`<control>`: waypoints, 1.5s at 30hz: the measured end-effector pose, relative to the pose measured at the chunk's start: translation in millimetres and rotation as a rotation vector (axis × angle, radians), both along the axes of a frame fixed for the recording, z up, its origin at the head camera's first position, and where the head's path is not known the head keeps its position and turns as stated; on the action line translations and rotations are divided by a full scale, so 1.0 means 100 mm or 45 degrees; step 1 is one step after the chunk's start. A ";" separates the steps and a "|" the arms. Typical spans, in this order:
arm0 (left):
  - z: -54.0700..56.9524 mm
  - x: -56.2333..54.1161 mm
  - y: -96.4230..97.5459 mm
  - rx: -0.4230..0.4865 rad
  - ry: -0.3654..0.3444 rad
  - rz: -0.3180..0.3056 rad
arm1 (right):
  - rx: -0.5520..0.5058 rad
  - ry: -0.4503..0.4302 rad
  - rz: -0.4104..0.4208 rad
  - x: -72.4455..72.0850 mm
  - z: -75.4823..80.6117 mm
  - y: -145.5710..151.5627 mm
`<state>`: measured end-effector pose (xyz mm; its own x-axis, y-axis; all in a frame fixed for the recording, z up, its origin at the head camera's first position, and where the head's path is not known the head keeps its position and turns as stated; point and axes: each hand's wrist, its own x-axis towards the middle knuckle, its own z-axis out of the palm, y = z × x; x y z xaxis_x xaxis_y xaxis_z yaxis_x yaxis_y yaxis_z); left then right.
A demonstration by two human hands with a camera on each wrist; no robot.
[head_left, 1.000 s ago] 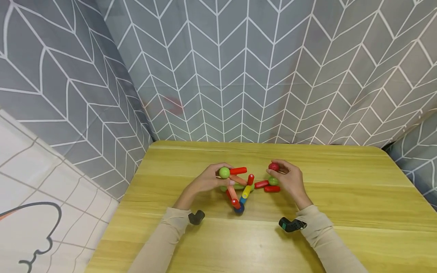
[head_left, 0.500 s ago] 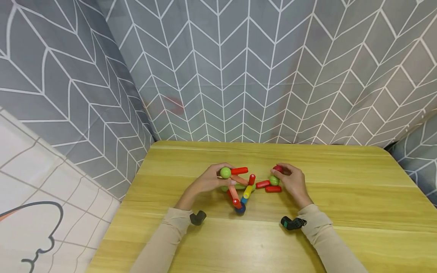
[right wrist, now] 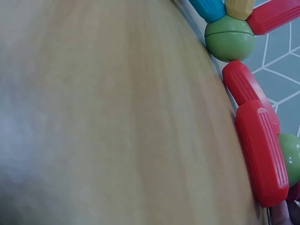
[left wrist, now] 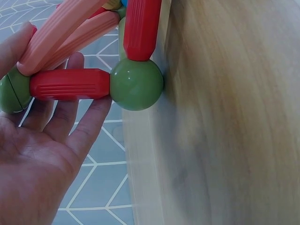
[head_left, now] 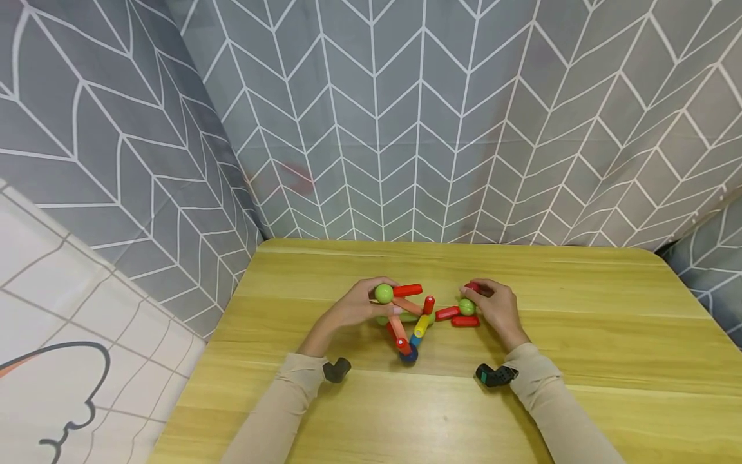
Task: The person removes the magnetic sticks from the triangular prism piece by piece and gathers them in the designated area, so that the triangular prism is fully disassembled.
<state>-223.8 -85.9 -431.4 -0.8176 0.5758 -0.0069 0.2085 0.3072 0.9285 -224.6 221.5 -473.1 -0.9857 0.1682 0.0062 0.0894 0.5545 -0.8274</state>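
Note:
My left hand (head_left: 355, 305) holds a frame of magnetic building rods and balls by its upper green ball (head_left: 384, 294) and the rods joined there. In the left wrist view, the thumb lies by a salmon rod (left wrist: 65, 33) and fingers reach behind a red rod (left wrist: 70, 84). Another green ball (left wrist: 137, 84) sits low, close to the tabletop. A dark blue ball (head_left: 409, 354) forms the near corner, below a yellow rod (head_left: 422, 326). Over to the right, my right hand (head_left: 498, 308) pinches a red ball (head_left: 473, 286), partly hidden by fingers, beside a loose green ball (head_left: 466, 307).
Two loose red rods, one nearer the frame (head_left: 447, 313) and one in front (head_left: 466, 321), lie on the wooden table (head_left: 417, 419) between the hands. A patterned grey curtain (head_left: 371, 129) hangs behind the table's far edge.
My right hand has shifted slightly right and nearer with the red ball, which now sits closer to the loose green ball. The left hand and the frame stay about where they were.

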 end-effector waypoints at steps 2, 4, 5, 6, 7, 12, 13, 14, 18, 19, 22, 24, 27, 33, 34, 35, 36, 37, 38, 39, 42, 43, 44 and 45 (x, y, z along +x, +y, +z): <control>0.00 0.00 0.00 0.018 -0.013 -0.007 | 0.013 -0.009 0.013 -0.01 0.00 0.00; 0.00 0.00 0.00 0.034 -0.017 -0.014 | 0.020 -0.024 0.025 -0.02 0.01 0.00; 0.00 0.00 0.00 0.031 -0.010 -0.011 | 0.026 -0.027 0.031 -0.02 0.01 0.00; 0.00 0.01 -0.01 0.019 0.004 -0.006 | 0.030 -0.030 0.039 -0.02 0.02 0.00; 0.00 0.01 -0.01 0.012 0.014 -0.004 | 0.038 -0.031 0.043 -0.03 0.02 0.00; 0.01 0.02 -0.01 -0.056 0.016 0.032 | 0.053 -0.028 0.049 -0.01 0.03 0.00; 0.01 0.02 -0.01 -0.058 0.009 0.035 | 0.053 -0.029 0.048 -0.01 0.03 0.00; 0.01 0.03 -0.01 -0.065 0.003 0.041 | 0.050 -0.032 0.049 -0.01 0.03 0.00; 0.00 0.03 -0.01 -0.057 0.003 0.045 | 0.048 -0.029 0.040 0.00 0.04 0.00; 0.00 0.03 -0.01 -0.053 0.005 0.048 | 0.054 -0.021 0.036 0.01 0.04 0.00; 0.00 0.05 0.00 -0.053 0.015 0.057 | 0.083 0.028 0.019 0.01 0.06 0.00; 0.00 0.05 -0.01 -0.050 0.015 0.064 | 0.103 0.071 0.012 0.02 0.09 -0.02; 0.00 0.05 -0.01 -0.047 0.018 0.056 | 0.130 0.143 0.028 0.04 0.16 -0.07; -0.03 0.03 -0.07 0.035 -0.004 -0.007 | 0.114 0.283 0.134 0.12 0.37 -0.29; -0.04 0.03 -0.08 0.058 -0.003 -0.024 | 0.112 0.308 0.157 0.14 0.40 -0.34; -0.05 0.02 -0.08 0.099 -0.011 -0.066 | 0.107 0.333 0.179 0.16 0.43 -0.39; -0.07 0.02 -0.09 0.121 -0.013 -0.084 | 0.103 0.358 0.204 0.18 0.46 -0.44; -0.08 0.01 -0.09 0.145 -0.006 -0.104 | 0.095 0.382 0.231 0.21 0.48 -0.49; -0.09 0.01 -0.10 0.163 0.001 -0.118 | 0.090 0.407 0.259 0.23 0.51 -0.54; -0.10 0.01 -0.10 0.184 -0.002 -0.128 | 0.077 0.433 0.286 0.26 0.54 -0.59; -0.11 0.00 -0.10 0.208 -0.002 -0.132 | 0.024 0.488 0.373 0.31 0.61 -0.71; -0.11 0.00 -0.10 0.198 0.006 -0.123 | 0.016 0.499 0.402 0.33 0.63 -0.75; -0.11 0.00 -0.11 0.183 0.005 -0.106 | 0.009 0.502 0.431 0.34 0.64 -0.79; -0.11 0.01 -0.10 0.174 -0.005 -0.090 | -0.002 0.501 0.462 0.34 0.65 -0.82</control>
